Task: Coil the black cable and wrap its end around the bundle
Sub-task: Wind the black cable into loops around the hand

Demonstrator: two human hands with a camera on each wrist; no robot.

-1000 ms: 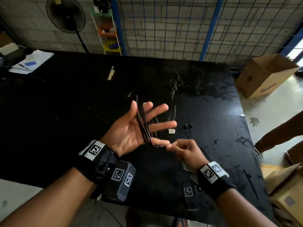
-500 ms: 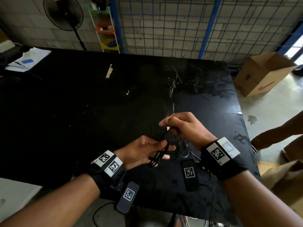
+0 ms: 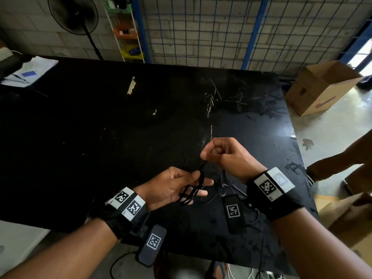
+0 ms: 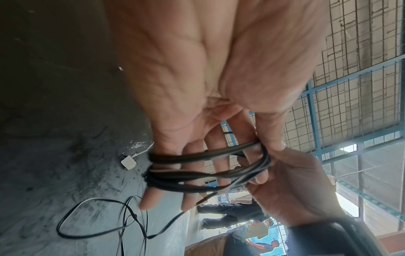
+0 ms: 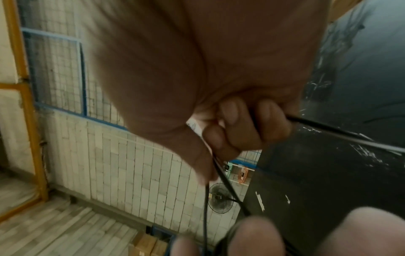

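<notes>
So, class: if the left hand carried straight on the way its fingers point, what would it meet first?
Probably the right hand: the left hand, with the black cable looped round its fingers, points toward it, nearly touching in the left wrist view. Depth is uncertain.

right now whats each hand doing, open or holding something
Left hand: fingers straight, the black cable coiled around them.
Right hand: fingers curled, gripping the cable's loose run.
</notes>
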